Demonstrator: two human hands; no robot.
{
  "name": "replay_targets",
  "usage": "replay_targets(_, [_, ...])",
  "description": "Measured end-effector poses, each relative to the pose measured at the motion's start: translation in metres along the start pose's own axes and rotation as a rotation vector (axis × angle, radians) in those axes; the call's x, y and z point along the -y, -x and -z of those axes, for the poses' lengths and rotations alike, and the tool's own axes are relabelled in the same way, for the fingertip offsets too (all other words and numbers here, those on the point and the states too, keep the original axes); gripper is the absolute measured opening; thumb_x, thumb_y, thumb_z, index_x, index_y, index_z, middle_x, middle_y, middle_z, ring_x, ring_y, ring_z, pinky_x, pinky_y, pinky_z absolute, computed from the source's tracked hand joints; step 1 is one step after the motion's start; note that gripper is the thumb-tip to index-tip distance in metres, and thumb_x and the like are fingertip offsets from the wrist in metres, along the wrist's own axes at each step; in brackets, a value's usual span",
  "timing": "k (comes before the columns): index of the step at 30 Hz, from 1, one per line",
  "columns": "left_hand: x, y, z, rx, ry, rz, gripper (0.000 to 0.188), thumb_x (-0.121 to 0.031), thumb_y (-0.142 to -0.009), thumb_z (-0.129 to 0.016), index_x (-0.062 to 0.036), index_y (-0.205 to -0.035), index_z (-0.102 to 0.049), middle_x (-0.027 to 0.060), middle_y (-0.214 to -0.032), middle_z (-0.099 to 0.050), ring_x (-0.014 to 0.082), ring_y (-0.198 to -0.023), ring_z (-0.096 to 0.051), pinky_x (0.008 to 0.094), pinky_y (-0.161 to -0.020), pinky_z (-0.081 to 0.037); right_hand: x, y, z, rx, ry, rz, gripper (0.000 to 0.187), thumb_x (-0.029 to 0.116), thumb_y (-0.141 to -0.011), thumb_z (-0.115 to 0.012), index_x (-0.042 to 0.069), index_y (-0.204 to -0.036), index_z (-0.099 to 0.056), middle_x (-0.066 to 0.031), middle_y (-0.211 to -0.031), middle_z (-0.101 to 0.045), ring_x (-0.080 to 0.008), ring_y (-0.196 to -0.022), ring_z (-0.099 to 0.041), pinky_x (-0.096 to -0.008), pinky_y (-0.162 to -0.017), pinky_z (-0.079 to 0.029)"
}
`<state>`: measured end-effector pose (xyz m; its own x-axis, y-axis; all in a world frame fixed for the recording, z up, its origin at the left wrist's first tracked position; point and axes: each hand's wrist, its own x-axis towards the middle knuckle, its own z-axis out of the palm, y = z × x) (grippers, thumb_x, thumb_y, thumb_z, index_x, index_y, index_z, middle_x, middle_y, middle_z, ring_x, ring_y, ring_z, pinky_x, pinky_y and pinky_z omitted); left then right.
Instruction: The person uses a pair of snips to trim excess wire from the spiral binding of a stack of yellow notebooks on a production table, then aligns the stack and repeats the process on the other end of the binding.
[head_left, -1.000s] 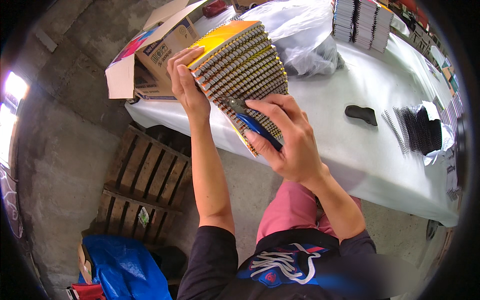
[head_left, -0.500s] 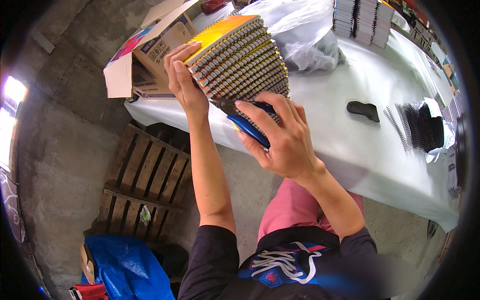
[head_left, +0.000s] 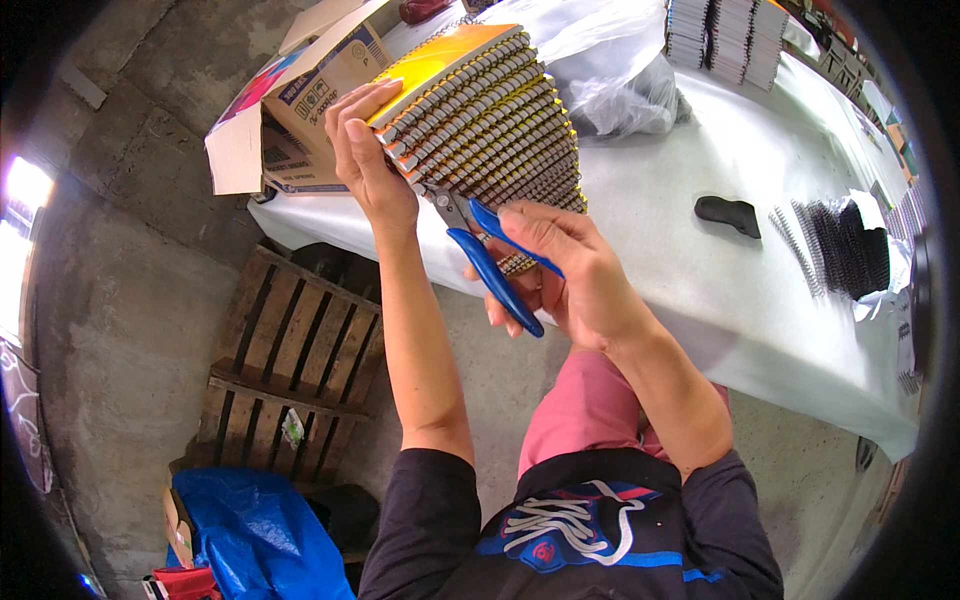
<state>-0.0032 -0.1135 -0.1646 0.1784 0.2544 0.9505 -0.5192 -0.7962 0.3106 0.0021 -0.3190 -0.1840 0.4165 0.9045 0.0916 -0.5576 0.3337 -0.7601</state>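
A stack of spiral-bound notebooks (head_left: pixel 480 120) with a yellow-orange cover on top stands tilted at the table's near edge, its coil spines facing me. My left hand (head_left: pixel 368 150) grips the stack's left end, fingers over the top cover and thumb against the side. In my right hand (head_left: pixel 585 265) is a pair of blue-handled cutting pliers (head_left: pixel 490 275), handles spread apart. My thumb lies along the upper handle, and some fingers show beyond the lower one. The pliers' metal head is at the lower left corner of the spines; its tips are hard to make out.
The white-covered table (head_left: pixel 690 270) carries an open cardboard box (head_left: pixel 320 110), a clear plastic bag (head_left: pixel 625 90), a black object (head_left: pixel 728 216), black coils (head_left: pixel 840 245) and more notebook stacks (head_left: pixel 725 40). Below on the left are a wooden pallet (head_left: pixel 290 350) and a blue sheet (head_left: pixel 255 530).
The pliers' handles have spread wider. My right hand has turned, its thumb now along the upper handle. My left hand and the notebooks have hardly moved.
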Motion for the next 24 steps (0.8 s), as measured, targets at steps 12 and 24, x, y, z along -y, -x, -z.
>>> replay_targets(12, [0.001, 0.0, 0.0, -0.007, 0.031, 0.042, 0.053, -0.042, -0.1, -0.028, -0.0002, -0.103, -0.061, 0.0109, -0.106, -0.057, 0.0181, -0.103, -0.053, 0.0342, -0.095, -0.04, -0.033, -0.001, 0.007, -0.34, 1.421, 0.871, 0.04, 0.026, -0.084, -0.062, 0.012, -0.12, -0.051, -0.0126, -0.107, -0.047, -0.0298, -0.098, -0.049, -0.0421, -0.083, -0.037])
replay_targets(24, [0.004, 0.001, -0.002, -0.023, 0.07, 0.043, 0.053, -0.04, -0.101, -0.028, 0.0005, -0.103, -0.062, 0.011, -0.106, -0.057, 0.0195, -0.103, -0.053, 0.0342, -0.094, -0.04, -0.037, -0.007, 0.004, -0.258, 1.235, 0.871, 0.031, 0.02, -0.088, -0.058, 0.008, -0.116, -0.051, -0.0134, -0.098, -0.05, -0.0275, -0.085, -0.055, -0.0375, -0.069, -0.046])
